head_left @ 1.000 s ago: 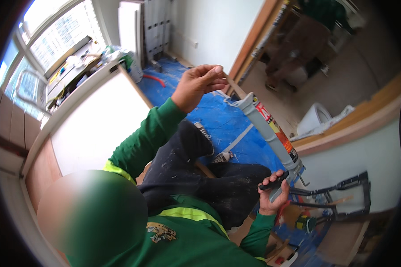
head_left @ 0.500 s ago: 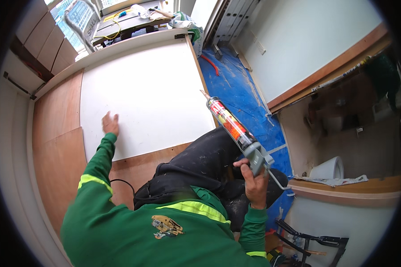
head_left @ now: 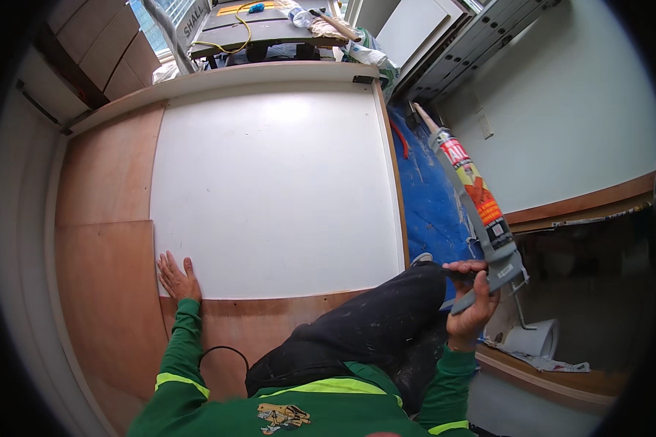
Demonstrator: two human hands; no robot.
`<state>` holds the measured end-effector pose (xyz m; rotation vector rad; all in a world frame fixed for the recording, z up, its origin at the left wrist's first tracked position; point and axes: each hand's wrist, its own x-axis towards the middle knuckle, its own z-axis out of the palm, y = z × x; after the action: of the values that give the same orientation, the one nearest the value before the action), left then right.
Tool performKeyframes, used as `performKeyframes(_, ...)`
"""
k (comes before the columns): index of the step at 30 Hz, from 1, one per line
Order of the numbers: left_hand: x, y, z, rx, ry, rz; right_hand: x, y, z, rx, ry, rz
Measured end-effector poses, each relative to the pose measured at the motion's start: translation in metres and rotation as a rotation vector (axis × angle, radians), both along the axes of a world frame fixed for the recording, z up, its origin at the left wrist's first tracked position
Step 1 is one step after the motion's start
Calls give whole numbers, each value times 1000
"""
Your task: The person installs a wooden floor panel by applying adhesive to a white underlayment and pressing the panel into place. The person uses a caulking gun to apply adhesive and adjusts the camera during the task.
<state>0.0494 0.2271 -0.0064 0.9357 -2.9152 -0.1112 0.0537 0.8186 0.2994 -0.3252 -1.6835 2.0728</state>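
Observation:
My left hand point(head_left: 176, 277) lies flat, fingers apart, on the lower left corner of a large white panel point(head_left: 277, 189) that rests on brown plywood point(head_left: 106, 240). My right hand point(head_left: 474, 302) grips the handle of a grey caulking gun point(head_left: 488, 240) loaded with an orange and white cartridge point(head_left: 470, 178). Its nozzle points up and away, over the blue floor covering point(head_left: 434, 197). My dark trouser leg point(head_left: 372, 328) is bent between the two hands.
A grey work table point(head_left: 262, 29) with a yellow cable, a bottle and tools stands beyond the panel's far edge. A pale wall with a wooden ledge point(head_left: 583, 200) runs along the right. A white roll point(head_left: 532, 339) lies on a lower wooden shelf.
My left hand has slid down to the panel's lower left corner. The caulking gun has shifted right and stands more upright. The view now faces the panel more squarely.

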Motion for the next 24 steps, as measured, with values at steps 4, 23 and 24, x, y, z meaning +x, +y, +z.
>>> performKeyframes(4, 5, 2, 15, -30, -31, -48, 7, 34, 14, 46, -38, -91)
performKeyframes(23, 6, 1, 28, 24, 15, -69, -138, -5, -52, 420, -174, 35)
performKeyframes(24, 3, 4, 30, 26, 21, -67, -147, -11, -56, 476, -181, 42)
